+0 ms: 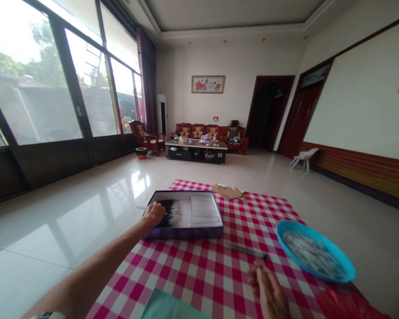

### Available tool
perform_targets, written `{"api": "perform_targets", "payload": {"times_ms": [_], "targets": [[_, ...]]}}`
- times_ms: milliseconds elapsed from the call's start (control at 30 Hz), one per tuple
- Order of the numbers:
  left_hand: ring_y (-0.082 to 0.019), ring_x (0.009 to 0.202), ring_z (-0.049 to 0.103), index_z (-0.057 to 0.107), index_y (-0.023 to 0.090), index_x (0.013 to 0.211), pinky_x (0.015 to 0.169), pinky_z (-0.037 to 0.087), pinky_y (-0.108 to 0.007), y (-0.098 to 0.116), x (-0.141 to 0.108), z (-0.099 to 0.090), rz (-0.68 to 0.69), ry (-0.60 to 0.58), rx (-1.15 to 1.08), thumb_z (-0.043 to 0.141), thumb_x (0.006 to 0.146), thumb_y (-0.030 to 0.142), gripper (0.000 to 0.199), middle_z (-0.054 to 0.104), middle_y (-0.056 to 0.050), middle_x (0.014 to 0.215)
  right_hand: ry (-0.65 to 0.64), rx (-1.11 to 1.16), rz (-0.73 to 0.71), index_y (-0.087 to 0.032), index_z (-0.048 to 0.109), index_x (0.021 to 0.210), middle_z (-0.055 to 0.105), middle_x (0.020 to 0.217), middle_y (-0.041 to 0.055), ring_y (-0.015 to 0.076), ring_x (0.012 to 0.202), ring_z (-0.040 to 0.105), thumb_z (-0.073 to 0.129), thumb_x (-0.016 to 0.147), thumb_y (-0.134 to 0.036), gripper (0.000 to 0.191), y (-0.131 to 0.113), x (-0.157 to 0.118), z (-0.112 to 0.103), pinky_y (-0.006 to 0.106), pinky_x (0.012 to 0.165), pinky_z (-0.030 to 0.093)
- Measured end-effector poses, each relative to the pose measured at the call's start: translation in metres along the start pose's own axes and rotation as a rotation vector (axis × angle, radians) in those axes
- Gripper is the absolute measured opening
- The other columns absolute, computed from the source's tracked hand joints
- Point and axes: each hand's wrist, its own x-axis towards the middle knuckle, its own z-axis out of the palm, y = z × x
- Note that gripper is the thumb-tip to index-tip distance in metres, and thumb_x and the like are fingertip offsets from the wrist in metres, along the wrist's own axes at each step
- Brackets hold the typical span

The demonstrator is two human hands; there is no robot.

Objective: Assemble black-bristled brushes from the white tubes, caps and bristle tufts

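Note:
My left hand is closed over the left side of a shallow dark purple box. A thin pale stick shape sticks out to the left of its fingers; what they grip is mostly hidden. Slender dark items with pale ends lie in the box's left part, and a row of slim white pieces fills the right. Toward the front right, my right hand hovers, slightly blurred, its fingers loosely curled with nothing visible in them. Just beyond it is a blurred, slender, pen-like item, apart from the fingers.
A blue bowl of many small pale pieces stands at the right on the checked tablecloth. Cardboard scraps lie behind the box. Pale green material is at the front edge, red plastic at the front right.

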Motion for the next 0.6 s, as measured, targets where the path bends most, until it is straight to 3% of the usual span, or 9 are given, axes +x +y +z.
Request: {"api": "perform_targets", "payload": {"times_ms": [133,300,367,433,500,600], "targets": [[-0.028,0.098,0.052,0.065,0.013,0.086,0.078,0.041,-0.039,0.028,-0.006,-0.007,0.042,0.053,0.004,0.041,0.085,0.017,0.024,0.06,-0.016,0.095,0.003,0.013,0.034,-0.021,0.059,0.105,0.07,0.094,0.0057,0.0216,0.08,0.065,0.061,0.068,-0.063,0.056,-0.002,-0.001,0.002,0.03,0.069,0.055],[-0.021,0.089,0.055,0.062,0.02,0.089,0.071,0.041,-0.03,0.098,-0.034,-0.025,0.226,0.13,-0.131,0.036,0.092,0.034,0.029,0.061,-0.007,0.09,-0.012,0.064,0.04,-0.021,0.06,0.102,0.07,0.094,0.006,0.0219,0.082,0.065,0.063,0.067,-0.062,0.054,0.003,0.001,0.003,0.03,0.072,0.054],[-0.017,0.073,0.055,0.061,0.018,0.078,0.067,0.039,-0.027,0.126,-0.046,-0.026,0.325,0.153,-0.471,0.033,0.093,0.04,0.038,0.06,-0.004,0.074,-0.017,0.068,0.012,-0.021,0.06,0.102,0.07,0.094,0.006,0.0218,0.083,0.064,0.063,0.068,-0.061,0.053,0.006,0.001,0.003,0.029,0.071,0.053],[-0.014,0.064,0.053,0.06,0.016,0.071,0.062,0.039,-0.025,0.15,-0.053,-0.021,0.362,0.1,-0.883,0.032,0.092,0.049,0.048,0.058,-0.003,0.065,-0.025,0.022,-0.044,-0.02,0.061,0.101,0.07,0.094,0.0063,0.0213,0.081,0.064,0.06,0.071,-0.061,0.05,0.008,0.0,0.004,0.029,0.07,0.053],[-0.014,0.061,0.054,0.06,0.015,0.073,0.058,0.04,-0.024,0.17,-0.055,-0.009,0.325,-0.038,-1.292,0.032,0.088,0.059,0.055,0.06,-0.004,0.065,-0.051,-0.047,-0.109,-0.02,0.062,0.1,0.069,0.094,0.0065,0.0205,0.079,0.063,0.056,0.075,-0.06,0.047,0.007,-0.002,0.004,0.029,0.068,0.051],[-0.014,0.058,0.057,0.059,0.014,0.087,0.055,0.042,-0.025,0.19,-0.056,0.011,0.157,-0.281,-1.784,0.039,0.082,0.066,0.056,0.063,-0.005,0.072,-0.093,-0.114,-0.172,-0.02,0.063,0.1,0.069,0.089,0.0065,0.0203,0.077,0.062,0.05,0.08,-0.059,0.045,0.002,-0.006,0.006,0.029,0.066,0.05]]}}
